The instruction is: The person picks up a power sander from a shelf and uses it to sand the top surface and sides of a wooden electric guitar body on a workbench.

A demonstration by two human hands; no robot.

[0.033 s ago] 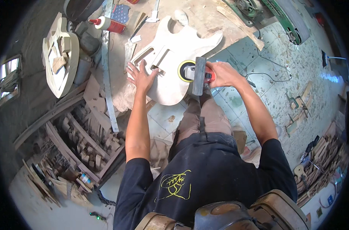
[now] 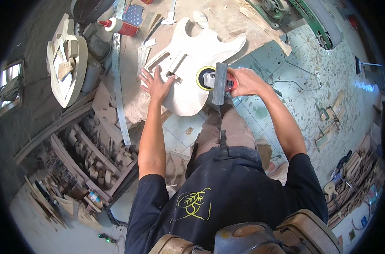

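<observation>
A pale wooden electric guitar body [image 2: 192, 91], with cut-out slots and two horns, lies on the workbench and juts past its near edge. My left hand [image 2: 157, 86] rests on its left side with the fingers spread. In my right hand [image 2: 247, 81] is a red and grey power sander [image 2: 231, 82]. Its round, yellow-rimmed pad [image 2: 206, 78] is tilted at the right edge of the body; whether it touches the wood I cannot tell. A grey block-shaped part [image 2: 220, 84] of the tool hides some of its middle.
On the workbench [image 2: 226, 17] stand a glue bottle [image 2: 118, 27], calipers [image 2: 171, 16] and a long metal ruler [image 2: 117, 76]. Another guitar body [image 2: 66, 95] holding scraps hangs at the left. A green machine [image 2: 315, 23] is at the far right. Cables [image 2: 300, 84] cross the tiled floor.
</observation>
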